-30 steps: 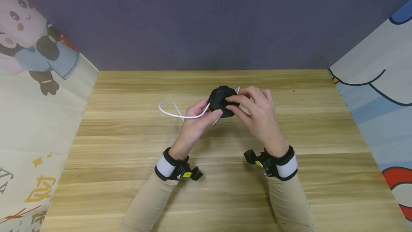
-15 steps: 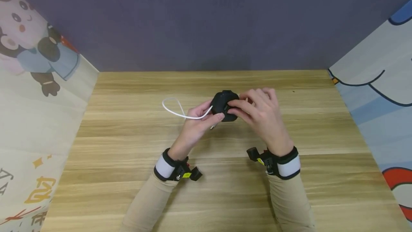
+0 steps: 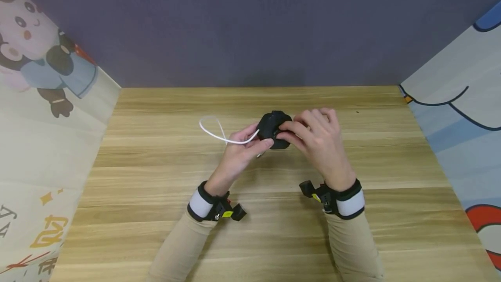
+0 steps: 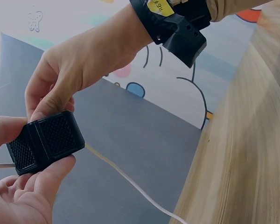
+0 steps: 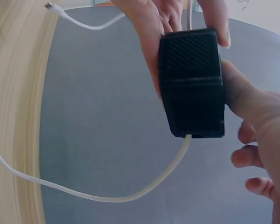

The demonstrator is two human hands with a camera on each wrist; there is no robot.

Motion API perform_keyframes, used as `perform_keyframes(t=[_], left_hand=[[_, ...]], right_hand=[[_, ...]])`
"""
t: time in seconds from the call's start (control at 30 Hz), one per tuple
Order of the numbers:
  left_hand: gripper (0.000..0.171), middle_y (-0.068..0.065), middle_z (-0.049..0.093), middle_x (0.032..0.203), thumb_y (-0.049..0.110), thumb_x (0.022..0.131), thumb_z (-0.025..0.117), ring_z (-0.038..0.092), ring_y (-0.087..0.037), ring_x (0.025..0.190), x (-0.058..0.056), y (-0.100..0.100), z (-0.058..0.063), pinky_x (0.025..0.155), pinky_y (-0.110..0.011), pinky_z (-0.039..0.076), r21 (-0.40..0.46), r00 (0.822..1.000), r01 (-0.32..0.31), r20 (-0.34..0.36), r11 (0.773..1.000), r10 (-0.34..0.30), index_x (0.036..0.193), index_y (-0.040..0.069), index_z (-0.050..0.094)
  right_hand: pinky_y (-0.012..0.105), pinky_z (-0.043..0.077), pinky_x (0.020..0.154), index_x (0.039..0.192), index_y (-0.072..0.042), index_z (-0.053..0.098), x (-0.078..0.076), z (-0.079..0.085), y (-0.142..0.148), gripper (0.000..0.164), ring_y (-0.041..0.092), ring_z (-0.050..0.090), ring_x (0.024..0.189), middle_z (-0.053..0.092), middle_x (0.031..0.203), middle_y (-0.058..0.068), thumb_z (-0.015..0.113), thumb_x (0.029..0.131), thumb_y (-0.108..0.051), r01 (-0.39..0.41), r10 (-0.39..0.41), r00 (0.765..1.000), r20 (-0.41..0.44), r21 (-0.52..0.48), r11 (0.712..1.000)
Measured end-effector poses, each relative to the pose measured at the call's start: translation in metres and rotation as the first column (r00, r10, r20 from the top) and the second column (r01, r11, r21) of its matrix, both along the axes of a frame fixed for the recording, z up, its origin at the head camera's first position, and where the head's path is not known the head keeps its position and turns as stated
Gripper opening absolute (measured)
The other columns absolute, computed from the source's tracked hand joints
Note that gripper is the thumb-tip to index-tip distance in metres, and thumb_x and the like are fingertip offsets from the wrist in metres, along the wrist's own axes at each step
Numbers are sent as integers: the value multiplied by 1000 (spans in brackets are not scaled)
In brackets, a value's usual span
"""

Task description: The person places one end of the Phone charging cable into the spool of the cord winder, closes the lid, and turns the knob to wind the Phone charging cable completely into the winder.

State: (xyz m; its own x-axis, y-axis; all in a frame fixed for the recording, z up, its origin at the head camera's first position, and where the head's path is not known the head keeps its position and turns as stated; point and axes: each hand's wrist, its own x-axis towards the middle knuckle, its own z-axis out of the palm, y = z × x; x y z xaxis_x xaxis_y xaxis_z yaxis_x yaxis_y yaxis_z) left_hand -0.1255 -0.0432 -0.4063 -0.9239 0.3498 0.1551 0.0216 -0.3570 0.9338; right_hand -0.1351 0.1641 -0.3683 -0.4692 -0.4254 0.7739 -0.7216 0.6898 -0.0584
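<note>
A black, chunky case that looks like a cable winder [image 3: 270,124] is held up over the table between both hands, with textured panels on its side. A white cable [image 5: 125,199] comes out of both ends, and its metal connector [image 5: 49,5] dangles below the left hand. My left hand [image 3: 234,156] grips the winder from the left, thumb on its near edge and fingers underneath. With bent thumb and index finger, my right hand [image 3: 318,139] pinches at the winder's middle; its other fingers curl free of the case. Those fingertips partly hide the winder's upper face.
The wooden table [image 3: 156,177] spreads below both arms. A dark grey panel [image 3: 250,29] stands at its back, with cartoon-printed walls on the left [image 3: 31,134] and right [image 3: 458,99]. A loop of the cable hangs left of the winder.
Both hands and the winder have shifted slightly right and nearer to me. The cable loop has moved right and looks a little smaller. The connector shows less beneath the winder.
</note>
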Motion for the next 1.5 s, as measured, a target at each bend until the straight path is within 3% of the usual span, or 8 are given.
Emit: perform_keyframes(t=[0.33,0.9,1.27,1.5], left_hand=[[52,-29,61,137,-4,93,66,70,-11,107,1,2,1,95,-26,58,-15,997,-67,39,998,68,143,-9,53],[53,-31,59,138,-4,93,64,70,-11,110,2,5,2,98,-28,57,19,998,-64,7,998,63,144,-12,50],[51,-32,61,135,-2,92,65,70,-12,110,2,5,0,97,-28,57,-4,995,-99,-27,995,98,140,-14,53],[49,-30,62,136,-2,94,65,71,-13,110,1,7,0,97,-28,57,14,996,-87,-30,996,87,140,-12,54]], right_hand=[[53,42,80,89,-4,73,2,-1,-10,32,31,56,71,60,78,10,74,95,-36,66,-67,997,-40,-34,997],[53,41,78,76,-3,65,5,-5,-23,40,33,58,67,58,69,10,68,99,-35,124,-126,992,-3,-163,979],[53,38,75,73,-3,63,11,-4,-32,36,31,57,64,60,68,11,69,96,-30,171,-149,983,107,-247,954],[47,35,74,70,-3,64,14,-6,-39,29,26,49,59,57,65,9,73,91,-21,219,-158,968,193,-355,909]])
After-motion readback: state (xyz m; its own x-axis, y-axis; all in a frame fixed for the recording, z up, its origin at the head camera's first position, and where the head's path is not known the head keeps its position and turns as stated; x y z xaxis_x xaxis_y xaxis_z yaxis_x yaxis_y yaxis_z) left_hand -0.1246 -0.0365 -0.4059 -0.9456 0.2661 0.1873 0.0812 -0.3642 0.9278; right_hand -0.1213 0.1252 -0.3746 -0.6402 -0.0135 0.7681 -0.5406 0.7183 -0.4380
